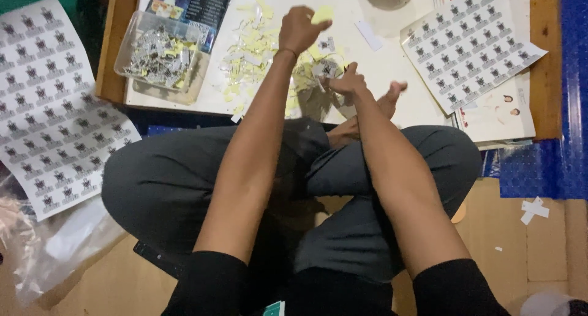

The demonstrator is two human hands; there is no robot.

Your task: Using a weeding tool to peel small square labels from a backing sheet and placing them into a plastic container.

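Fingers [318, 23] of left hand [298, 29] pinch yellow backing strip [323, 13] above scraps [257, 52]

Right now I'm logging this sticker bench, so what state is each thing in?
left hand: raised, pinching a yellow paper scrap
right hand: low over the board, fingers closed on a small sticker piece
clear plastic tub: open, part full of cut pieces
scrap pile: loose, scattered
sticker sheet on the left: flat, rows look full
sticker sheet on the right: flat on the board
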